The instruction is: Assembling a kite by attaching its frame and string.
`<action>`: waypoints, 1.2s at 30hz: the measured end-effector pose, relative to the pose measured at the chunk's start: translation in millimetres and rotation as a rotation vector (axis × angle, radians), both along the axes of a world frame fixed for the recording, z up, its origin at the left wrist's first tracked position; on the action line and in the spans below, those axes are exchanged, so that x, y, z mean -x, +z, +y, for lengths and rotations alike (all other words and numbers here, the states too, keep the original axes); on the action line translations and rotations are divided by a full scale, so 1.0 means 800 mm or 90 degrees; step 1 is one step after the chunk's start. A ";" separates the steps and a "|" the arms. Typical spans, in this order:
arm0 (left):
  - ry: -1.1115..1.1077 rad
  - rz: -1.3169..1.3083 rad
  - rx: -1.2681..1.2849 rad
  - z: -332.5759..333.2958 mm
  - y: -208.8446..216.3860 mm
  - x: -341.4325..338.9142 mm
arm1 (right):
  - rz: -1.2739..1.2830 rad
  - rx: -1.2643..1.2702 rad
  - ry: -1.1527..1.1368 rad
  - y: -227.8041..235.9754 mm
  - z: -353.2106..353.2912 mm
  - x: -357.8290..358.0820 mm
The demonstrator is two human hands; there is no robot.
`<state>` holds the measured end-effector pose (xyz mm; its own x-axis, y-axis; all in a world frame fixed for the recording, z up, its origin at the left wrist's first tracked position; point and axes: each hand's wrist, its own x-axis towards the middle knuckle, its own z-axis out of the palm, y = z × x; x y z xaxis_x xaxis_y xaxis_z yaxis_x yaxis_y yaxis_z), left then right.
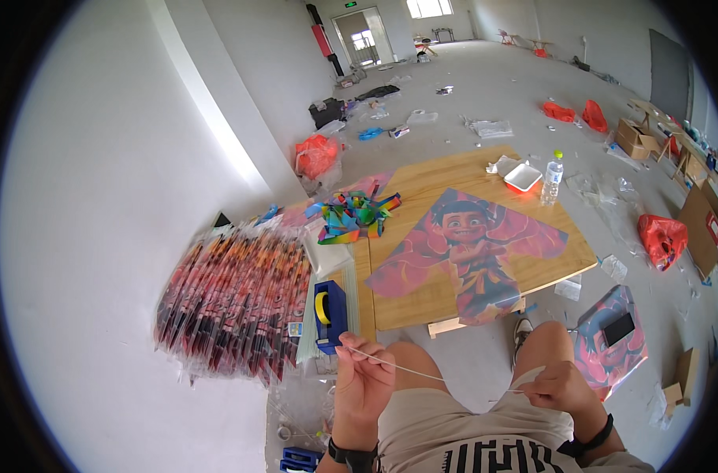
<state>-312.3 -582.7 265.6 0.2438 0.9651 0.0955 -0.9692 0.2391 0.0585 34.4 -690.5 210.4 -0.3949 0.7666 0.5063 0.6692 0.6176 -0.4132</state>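
Observation:
My left hand (365, 380) is raised beside the blue tape dispenser (331, 315), its thumb and fingers pinched on one end of a thin white strand (406, 368). The strand curves across above my lap towards my right hand (560, 388), whose fingers are closed on its other end. Whether it is a string or a slim flexible rod I cannot make out. In front of me a kite sheet (485, 256) printed with a cartoon figure lies on the wooden table, its lower tip over the near edge. The dispenser carries a yellow roll of tape (322, 308).
Packed printed kites (233, 303) in clear sleeves pile up at left. Rainbow ribbons (355, 214) lie on the wooden table (418, 181); a water bottle (553, 180) and white-and-red tray (523, 178) stand at its far right. A phone (618, 329) rests on a printed surface to the right.

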 end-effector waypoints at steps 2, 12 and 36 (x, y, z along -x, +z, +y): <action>0.009 0.007 0.000 0.000 0.000 0.000 | -0.034 -0.010 0.008 0.006 0.002 -0.003; 0.054 0.072 0.003 0.006 -0.004 0.002 | -0.058 -0.062 0.014 0.002 0.003 -0.007; 0.021 0.058 -0.040 0.030 -0.033 -0.011 | 0.172 0.205 0.020 -0.026 0.016 -0.013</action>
<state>-303.2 -558.9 239.5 0.2223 0.9656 0.1348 -0.9665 0.2000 0.1608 45.2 -677.8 189.3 -0.3066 0.8923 0.3314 0.4925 0.4467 -0.7469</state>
